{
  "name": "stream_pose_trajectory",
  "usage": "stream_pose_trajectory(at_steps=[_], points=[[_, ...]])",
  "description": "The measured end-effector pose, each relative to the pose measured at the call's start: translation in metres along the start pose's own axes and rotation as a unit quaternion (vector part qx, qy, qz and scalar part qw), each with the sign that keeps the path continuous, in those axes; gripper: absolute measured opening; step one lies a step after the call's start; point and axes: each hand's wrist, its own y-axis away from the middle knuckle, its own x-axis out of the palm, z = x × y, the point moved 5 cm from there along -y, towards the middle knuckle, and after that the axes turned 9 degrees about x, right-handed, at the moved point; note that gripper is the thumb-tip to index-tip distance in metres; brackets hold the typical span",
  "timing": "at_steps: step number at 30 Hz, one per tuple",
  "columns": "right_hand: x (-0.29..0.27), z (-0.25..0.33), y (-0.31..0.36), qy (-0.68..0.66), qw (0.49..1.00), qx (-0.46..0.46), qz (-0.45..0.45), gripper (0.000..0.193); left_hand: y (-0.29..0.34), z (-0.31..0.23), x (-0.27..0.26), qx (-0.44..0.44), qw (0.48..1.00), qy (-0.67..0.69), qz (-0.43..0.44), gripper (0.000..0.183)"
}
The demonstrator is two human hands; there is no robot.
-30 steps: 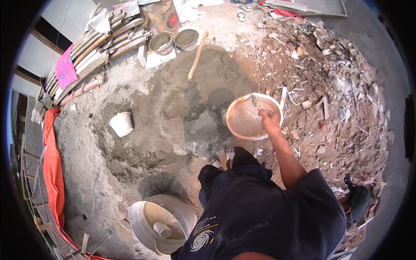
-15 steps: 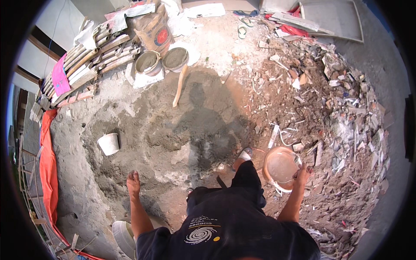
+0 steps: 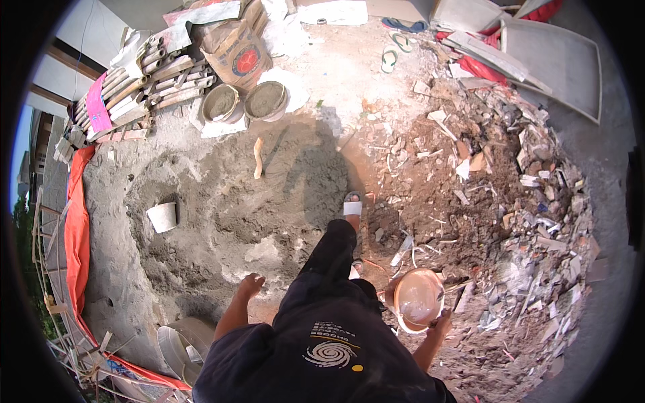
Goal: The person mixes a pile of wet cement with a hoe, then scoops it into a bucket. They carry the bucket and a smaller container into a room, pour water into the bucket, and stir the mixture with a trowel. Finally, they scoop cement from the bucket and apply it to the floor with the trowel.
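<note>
My right hand [image 3: 441, 325] is closed on the rim side of an orange-brown bucket [image 3: 401, 310], where its thin handle runs. Murky, pale brown liquid shows inside the bucket, which hangs beside my right leg. My left hand [image 3: 251, 286] is held low in front of me with nothing in it, its fingers loosely bent and partly apart. Below and ahead spreads a wide patch of wet grey mortar [image 3: 228, 208]. A wooden tool handle [image 3: 258, 158] sticks up out of it; the tool's head is hidden. A small white bucket [image 3: 162, 217] lies tilted at its left edge.
Two buckets of grey mix [image 3: 266, 101] stand at the far side by a cement bag [image 3: 236, 57] and stacked bamboo poles [image 3: 144, 80]. Rubble [image 3: 497, 221] covers the right. A large pale tub [image 3: 180, 348] sits at my lower left; an orange tarp [image 3: 78, 228] runs along the left.
I have stepped forward, one sandalled foot now at the mortar's right edge. The bucket in my right hand has come along at my side. My left hand has swung inward to the right.
</note>
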Motion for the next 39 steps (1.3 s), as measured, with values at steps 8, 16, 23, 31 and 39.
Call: stream_pose_trajectory(at_steps=[8,16,23,31,39], points=[[0.119,0.101,-0.027,0.076,0.992,0.048,-0.086,0.072,-0.179,-0.145,-0.040,-0.004,0.999,-0.035,0.041,0.057],[0.310,0.217,-0.042,0.274,0.944,-0.129,0.128,0.070,-0.362,-0.390,-0.240,0.146,0.977,0.077,-0.136,0.050],[0.522,0.327,-0.041,0.346,0.886,-0.117,0.286,0.073,-0.489,-0.494,-0.360,0.113,0.964,0.094,-0.221,0.051],[0.811,0.451,-0.035,0.387,0.915,0.022,0.107,0.029,-0.585,-0.511,-0.351,-0.071,0.961,0.215,-0.157,0.054],[0.964,0.539,0.020,0.340,0.928,-0.078,0.132,0.027,-0.759,-0.478,-0.348,-0.168,0.916,0.248,-0.265,0.072]])
